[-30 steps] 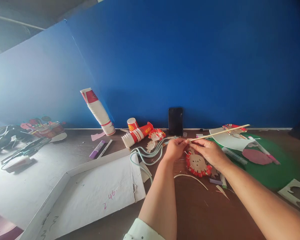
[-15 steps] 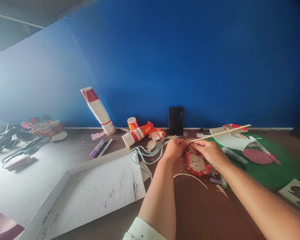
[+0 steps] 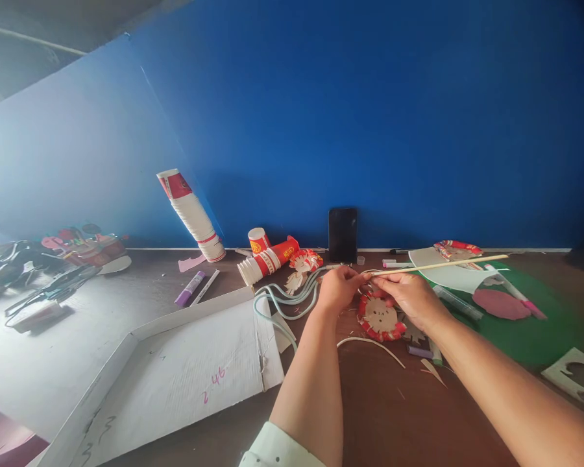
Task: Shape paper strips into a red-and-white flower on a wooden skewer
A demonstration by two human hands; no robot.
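Note:
A thin wooden stick (image 3: 448,263) slants slightly upward to the right from between my hands. My right hand (image 3: 409,295) pinches it near its left end, and my left hand (image 3: 339,288) is closed at that end, fingertips almost meeting the right ones. A bit of pale material shows between the fingertips; what it is I cannot make out. Just below the hands is a flower-like cutout from a paper cup (image 3: 380,316), with a red fringed rim and small dark marks on its pale round middle. Whether it is joined to the stick is hidden by my fingers.
A white cardboard tray (image 3: 175,383) lies left, beside a pale blue cable (image 3: 292,301). Stacked paper cups (image 3: 194,220) lean against the blue partition, near a phone (image 3: 342,233). Markers (image 3: 513,288) and paper scraps (image 3: 501,304) lie right, on a green sheet (image 3: 530,344).
The stick's far tip has shifted right and tilted lower. Under my hands, the flower-like cutout has moved slightly left and turned a little.

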